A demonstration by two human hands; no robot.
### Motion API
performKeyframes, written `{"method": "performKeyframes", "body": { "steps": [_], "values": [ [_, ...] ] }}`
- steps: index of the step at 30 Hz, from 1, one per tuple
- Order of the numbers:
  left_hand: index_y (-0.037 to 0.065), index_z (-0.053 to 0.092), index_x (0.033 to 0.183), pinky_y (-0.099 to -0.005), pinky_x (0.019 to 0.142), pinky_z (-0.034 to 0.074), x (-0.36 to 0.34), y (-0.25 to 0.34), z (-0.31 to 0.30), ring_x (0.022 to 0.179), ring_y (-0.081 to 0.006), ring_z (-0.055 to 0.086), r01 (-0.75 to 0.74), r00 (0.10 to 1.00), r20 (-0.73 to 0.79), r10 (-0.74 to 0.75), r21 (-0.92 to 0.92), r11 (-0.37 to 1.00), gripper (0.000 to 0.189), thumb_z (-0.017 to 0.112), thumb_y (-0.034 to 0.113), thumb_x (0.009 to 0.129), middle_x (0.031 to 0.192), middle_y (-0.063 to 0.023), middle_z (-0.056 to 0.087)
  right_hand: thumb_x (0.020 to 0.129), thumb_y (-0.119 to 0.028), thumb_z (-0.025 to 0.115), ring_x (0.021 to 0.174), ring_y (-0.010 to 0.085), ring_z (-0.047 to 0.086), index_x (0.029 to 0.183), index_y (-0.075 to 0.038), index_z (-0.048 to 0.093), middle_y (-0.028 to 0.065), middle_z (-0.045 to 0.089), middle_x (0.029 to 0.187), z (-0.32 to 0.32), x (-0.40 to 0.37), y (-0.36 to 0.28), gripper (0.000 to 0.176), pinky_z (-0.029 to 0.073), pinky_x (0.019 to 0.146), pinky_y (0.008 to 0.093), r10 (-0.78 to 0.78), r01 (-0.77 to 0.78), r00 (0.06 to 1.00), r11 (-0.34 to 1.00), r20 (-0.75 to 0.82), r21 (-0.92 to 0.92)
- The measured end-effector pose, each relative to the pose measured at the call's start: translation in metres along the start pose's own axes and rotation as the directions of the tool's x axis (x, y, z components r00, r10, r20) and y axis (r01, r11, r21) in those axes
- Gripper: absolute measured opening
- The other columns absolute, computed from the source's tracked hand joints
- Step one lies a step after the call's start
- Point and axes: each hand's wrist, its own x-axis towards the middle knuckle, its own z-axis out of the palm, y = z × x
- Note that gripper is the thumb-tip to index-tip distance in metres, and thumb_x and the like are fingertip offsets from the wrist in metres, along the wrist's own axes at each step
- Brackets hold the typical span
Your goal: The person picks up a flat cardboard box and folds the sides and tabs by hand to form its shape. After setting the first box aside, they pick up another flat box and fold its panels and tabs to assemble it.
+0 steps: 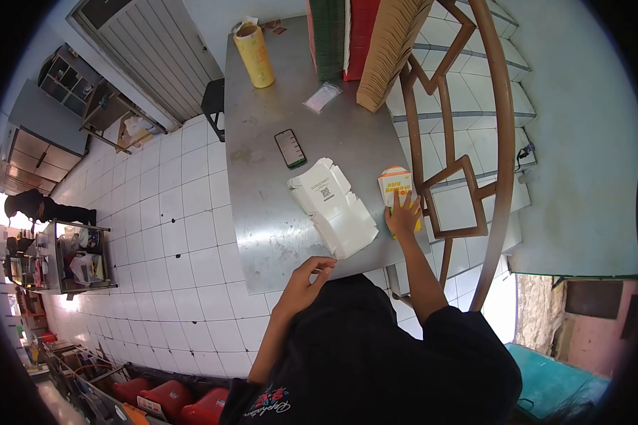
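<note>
Our right hand [403, 216] presses flat, fingers spread, on the folded white-and-orange cardboard box [394, 183] at the right edge of the grey steel surface [262, 212]. Our left hand [306, 280] hovers loosely curled and empty, near the flat white carton blanks [337, 205]. Looks like box-folding; a fresh blank needs that free hand.

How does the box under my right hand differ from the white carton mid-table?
The printed box is folded up; the white carton lies flat, unfolded. The printed box is yellow-orange and smaller; the white carton mostly plain, wider. Your right hand rests on the printed box, not the white carton. Both sit on the table.
</note>
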Motion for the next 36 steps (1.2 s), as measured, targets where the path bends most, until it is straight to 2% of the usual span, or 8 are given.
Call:
{"method": "performKeyframes", "body": {
  "steps": [8, 10, 11, 12, 14, 20, 26, 36],
  "values": [
    [0.004, 0.063, 0.127, -0.0364, 0.097, 0.050, -0.006, 0.002, -0.003, 0.111, -0.0218, 0.066, -0.042, 0.999, 0.026, 0.040, 0.067, 0.997, 0.026, 0.058, 0.017, 0.105, 0.118, -0.0100, 0.070, 0.093, -0.051, 0.063, 0.153, 0.0509, 0.009, 0.161, -0.024, 0.030, 0.0213, 0.016, 0.168, -0.008, 0.005, 0.005, 0.081, 0.017, 0.119, 0.0681, -0.060, 0.060, 0.992, 0.998, 0.107, 0.005],
    [0.005, 0.063, 0.128, -0.0361, 0.097, 0.050, -0.009, 0.002, -0.004, 0.111, -0.0221, 0.066, -0.058, 0.998, 0.031, 0.056, 0.063, 0.996, 0.027, 0.058, 0.017, 0.105, 0.119, -0.0100, 0.070, 0.092, -0.046, 0.068, 0.154, 0.0505, 0.006, 0.157, -0.019, 0.039, 0.0220, 0.015, 0.168, -0.019, -0.008, 0.002, 0.076, 0.014, 0.118, 0.0706, -0.230, 0.248, 0.944, 0.967, -0.237, 0.049],
    [0.005, 0.063, 0.129, -0.0359, 0.097, 0.050, -0.010, 0.003, -0.004, 0.111, -0.0223, 0.066, -0.067, 0.997, 0.048, 0.063, 0.066, 0.996, 0.028, 0.058, 0.018, 0.105, 0.119, -0.0101, 0.070, 0.090, -0.033, 0.074, 0.148, 0.0464, 0.029, 0.149, -0.013, 0.051, 0.0248, 0.034, 0.159, -0.027, -0.020, -0.009, 0.066, 0.026, 0.116, 0.0654, -0.274, 0.301, 0.878, 0.954, -0.392, 0.008],
    [0.005, 0.063, 0.129, -0.0359, 0.097, 0.050, -0.009, 0.003, -0.005, 0.111, -0.0223, 0.066, -0.071, 0.997, 0.039, 0.069, 0.063, 0.995, 0.028, 0.058, 0.018, 0.105, 0.119, -0.0101, 0.070, 0.090, -0.033, 0.074, 0.148, 0.0464, 0.029, 0.149, -0.013, 0.051, 0.0248, 0.034, 0.159, -0.023, -0.023, -0.017, 0.066, 0.026, 0.116, 0.0654, -0.282, 0.309, 0.874, 0.951, -0.396, 0.003],
    [0.005, 0.063, 0.131, -0.0358, 0.097, 0.050, -0.011, 0.003, -0.006, 0.112, -0.0233, 0.066, -0.070, 0.997, 0.048, 0.067, 0.057, 0.996, 0.029, 0.058, 0.018, 0.104, 0.120, -0.0109, 0.069, 0.084, -0.021, 0.080, 0.127, 0.0405, 0.054, 0.137, -0.009, 0.061, 0.0230, 0.055, 0.137, 0.002, -0.029, -0.027, 0.057, 0.043, 0.108, 0.0526, -0.459, 0.569, 0.813, 0.757, -0.359, 0.321],
    [0.006, 0.063, 0.130, -0.0368, 0.098, 0.050, -0.013, 0.004, -0.004, 0.113, -0.0238, 0.066, -0.060, 0.996, 0.073, 0.055, 0.076, 0.995, 0.029, 0.059, 0.019, 0.104, 0.122, -0.0111, 0.068, 0.076, -0.010, 0.085, 0.099, 0.0364, 0.064, 0.102, -0.004, 0.068, 0.0166, 0.066, 0.105, 0.016, -0.031, -0.064, 0.032, 0.051, 0.086, 0.0411, -0.073, 0.120, 0.992, 0.802, -0.104, 0.585],
    [0.006, 0.063, 0.130, -0.0375, 0.099, 0.050, -0.020, 0.001, -0.007, 0.113, -0.0241, 0.066, -0.044, 0.997, 0.059, 0.040, 0.064, 0.997, 0.029, 0.058, 0.020, 0.105, 0.121, -0.0111, 0.069, 0.077, -0.013, 0.086, 0.071, 0.0308, 0.068, 0.092, -0.003, 0.067, 0.0126, 0.069, 0.078, -0.002, -0.022, -0.063, 0.026, 0.053, 0.069, 0.0417, -0.050, 0.066, 0.998, 0.786, -0.043, 0.615],
    [0.003, 0.062, 0.131, -0.0369, 0.100, 0.052, -0.019, 0.002, -0.011, 0.115, -0.0237, 0.067, -0.047, 0.997, 0.060, 0.042, 0.081, 0.996, 0.030, 0.057, 0.017, 0.105, 0.123, -0.0127, 0.069, 0.093, -0.022, 0.073, 0.081, 0.0388, 0.071, 0.105, -0.011, 0.055, 0.0129, 0.071, 0.081, -0.022, -0.033, -0.066, 0.025, 0.054, 0.071, 0.0512, -0.110, 0.101, 0.994, 0.920, 0.003, 0.380]
  ]
}}
